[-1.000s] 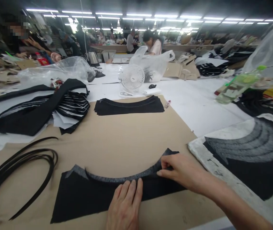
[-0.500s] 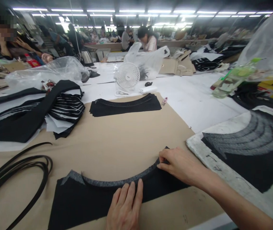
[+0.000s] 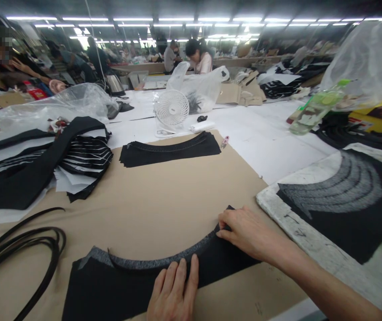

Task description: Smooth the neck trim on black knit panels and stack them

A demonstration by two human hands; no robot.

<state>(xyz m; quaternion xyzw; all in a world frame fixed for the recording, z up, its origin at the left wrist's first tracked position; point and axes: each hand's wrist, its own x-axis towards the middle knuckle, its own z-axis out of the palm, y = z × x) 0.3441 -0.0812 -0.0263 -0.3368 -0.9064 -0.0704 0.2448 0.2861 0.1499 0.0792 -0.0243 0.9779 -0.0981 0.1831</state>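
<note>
A black fabric piece (image 3: 110, 290) with a curved, grey fuzzy upper edge (image 3: 151, 264) lies in front of me. Along that curve runs a thin black strip (image 3: 114, 260), its left end sticking up loose. My left hand (image 3: 174, 292) rests flat on the piece below the middle of the curve, fingers stretched out. At the right end of the curve, my right hand (image 3: 239, 232) is closed in a pinch on the strip at the edge; its fingertips partly hide what they grip.
Brown paper (image 3: 164, 196) covers the table under the work. Coiled black strips (image 3: 52, 249) lie at left, below stacked black pieces (image 3: 84, 156). Another black stack (image 3: 171, 151) lies ahead, near a white fan (image 3: 172, 109). At right, a board (image 3: 274, 205) bears a grey-marked piece (image 3: 361, 223).
The view has shifted slightly, so the table's things appear a little further left. Both hands keep their places on the black piece.
</note>
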